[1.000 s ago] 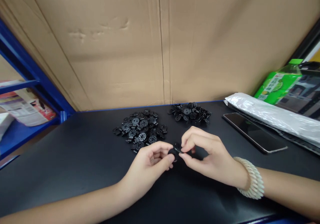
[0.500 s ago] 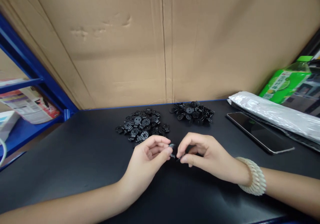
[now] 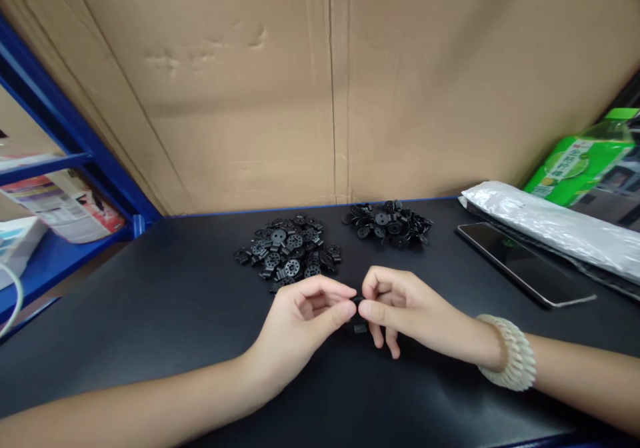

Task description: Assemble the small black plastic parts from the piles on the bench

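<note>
On the table point(image 3: 150, 328), 2 piles of parts point(image 3: 293, 245) lie beyond 2 hands point(image 3: 303, 318), left of a phone point(image 3: 520, 261).

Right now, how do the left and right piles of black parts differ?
The left pile spreads wider; the right pile is smaller. The left pile reaches nearer, partly behind the left hand; the right pile lies farther back. Many-holed discs show in the left pile; in the right pile, holes are harder to see. Both are black and jumbled on the table.
</note>
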Motion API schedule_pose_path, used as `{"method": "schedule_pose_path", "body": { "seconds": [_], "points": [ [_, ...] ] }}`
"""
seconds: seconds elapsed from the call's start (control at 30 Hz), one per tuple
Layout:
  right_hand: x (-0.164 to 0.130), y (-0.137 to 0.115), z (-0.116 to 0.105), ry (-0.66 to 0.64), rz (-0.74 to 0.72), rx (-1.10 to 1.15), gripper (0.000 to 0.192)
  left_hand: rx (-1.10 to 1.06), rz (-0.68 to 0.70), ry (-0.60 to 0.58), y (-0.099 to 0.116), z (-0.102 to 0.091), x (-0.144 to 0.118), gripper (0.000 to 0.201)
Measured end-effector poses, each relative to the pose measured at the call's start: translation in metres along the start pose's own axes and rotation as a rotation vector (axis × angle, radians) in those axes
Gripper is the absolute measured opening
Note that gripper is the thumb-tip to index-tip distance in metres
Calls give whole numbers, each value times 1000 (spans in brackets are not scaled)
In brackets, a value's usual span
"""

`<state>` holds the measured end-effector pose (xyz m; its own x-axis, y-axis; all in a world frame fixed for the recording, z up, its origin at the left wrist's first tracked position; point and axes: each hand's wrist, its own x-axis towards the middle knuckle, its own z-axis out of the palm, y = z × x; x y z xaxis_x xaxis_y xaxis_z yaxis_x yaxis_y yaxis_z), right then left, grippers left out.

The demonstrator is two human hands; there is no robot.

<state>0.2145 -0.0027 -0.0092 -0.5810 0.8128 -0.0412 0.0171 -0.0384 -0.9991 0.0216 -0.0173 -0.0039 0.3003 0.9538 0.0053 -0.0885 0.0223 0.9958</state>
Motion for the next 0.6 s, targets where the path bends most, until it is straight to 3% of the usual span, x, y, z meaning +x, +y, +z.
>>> {"method": "schedule_pose_path", "body": {
  "seconds": [0.13, 0.6],
  "points": [
    [0, 0, -1, -57, -30, -80, 37, -2, -12, 6, -1, -1, 1, 10],
    [-3, -2, 7, 95, -203, -401, 43, 73, 11, 8, 4, 3, 3, 8]
  ]
}}
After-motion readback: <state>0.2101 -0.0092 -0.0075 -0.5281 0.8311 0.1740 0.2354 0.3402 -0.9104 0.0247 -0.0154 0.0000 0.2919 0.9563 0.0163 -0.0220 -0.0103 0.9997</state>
